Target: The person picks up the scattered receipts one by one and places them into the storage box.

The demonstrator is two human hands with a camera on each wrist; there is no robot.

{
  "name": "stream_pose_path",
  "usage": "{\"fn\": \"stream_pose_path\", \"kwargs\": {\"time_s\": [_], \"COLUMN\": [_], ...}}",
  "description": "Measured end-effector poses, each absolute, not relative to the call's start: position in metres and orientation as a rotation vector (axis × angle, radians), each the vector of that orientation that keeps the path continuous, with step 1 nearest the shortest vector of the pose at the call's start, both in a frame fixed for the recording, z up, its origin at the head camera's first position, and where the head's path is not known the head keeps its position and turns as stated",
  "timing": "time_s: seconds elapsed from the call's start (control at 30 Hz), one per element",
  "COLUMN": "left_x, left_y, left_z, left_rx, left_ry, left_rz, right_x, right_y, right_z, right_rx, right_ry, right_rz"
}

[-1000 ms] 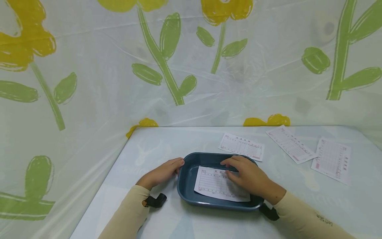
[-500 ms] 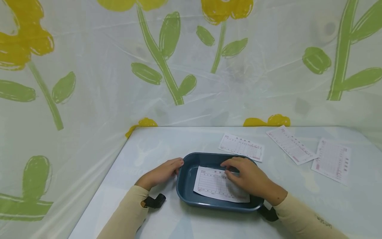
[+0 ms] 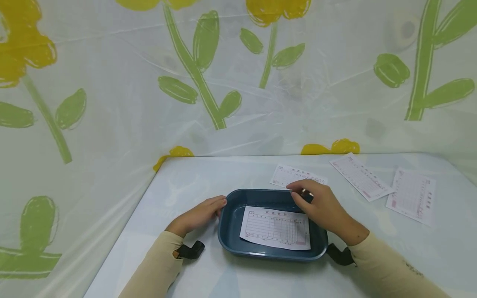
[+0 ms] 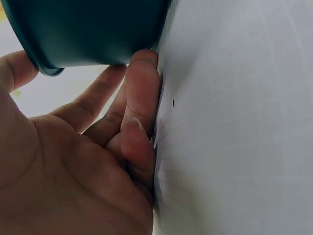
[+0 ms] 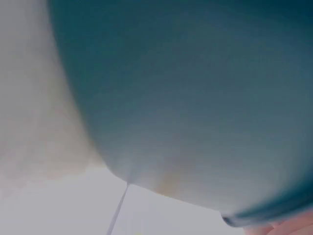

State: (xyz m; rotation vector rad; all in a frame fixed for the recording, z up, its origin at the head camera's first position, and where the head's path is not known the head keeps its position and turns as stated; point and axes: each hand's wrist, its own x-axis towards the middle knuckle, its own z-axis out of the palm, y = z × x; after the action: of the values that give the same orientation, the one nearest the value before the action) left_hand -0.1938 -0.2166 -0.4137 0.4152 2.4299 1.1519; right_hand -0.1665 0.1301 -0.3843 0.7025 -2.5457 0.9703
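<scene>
My left hand [image 3: 197, 215] rests at the left end of a dark blue-green plastic tray [image 3: 230, 231]. In the left wrist view the thumb touches the rim, other fingertips meet the outer wall, and the lower fingers bend against the table. A printed paper form [image 3: 273, 227] lies flat in the tray. Over the back right corner hovers my right hand [image 3: 324, 205], loosely bent, with its fingertips overlapping a second paper form [image 3: 285, 174] behind the tray. Nothing shows in its fingers. The tray wall [image 5: 171, 98] fills the right wrist view, blurred.
Two more printed forms, a slanted form [image 3: 359, 176] and a form [image 3: 411, 196] overlapping its end, lie at the back right of the white table [image 3: 208, 275]. A flower-printed curtain [image 3: 290, 103] hangs behind. Black wrist mounts [image 3: 191, 250] sit under both wrists.
My right hand has lifted off the form in the tray and moved back over the rim, towards the form behind it. The left hand stays put; the view has shifted slightly.
</scene>
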Motion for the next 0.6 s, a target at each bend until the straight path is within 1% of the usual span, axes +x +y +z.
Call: {"fn": "stream_pose_path", "kwargs": {"time_s": [0.6], "left_x": [-0.194], "left_y": [-0.217], "left_z": [-0.414], "left_rx": [0.397], "left_ry": [2.422], "left_rz": [1.147], "right_x": [-0.185], "right_y": [0.158], "right_z": [-0.380], "right_rx": [0.486], "right_ry": [-2.612], "right_rz": [0.925]}}
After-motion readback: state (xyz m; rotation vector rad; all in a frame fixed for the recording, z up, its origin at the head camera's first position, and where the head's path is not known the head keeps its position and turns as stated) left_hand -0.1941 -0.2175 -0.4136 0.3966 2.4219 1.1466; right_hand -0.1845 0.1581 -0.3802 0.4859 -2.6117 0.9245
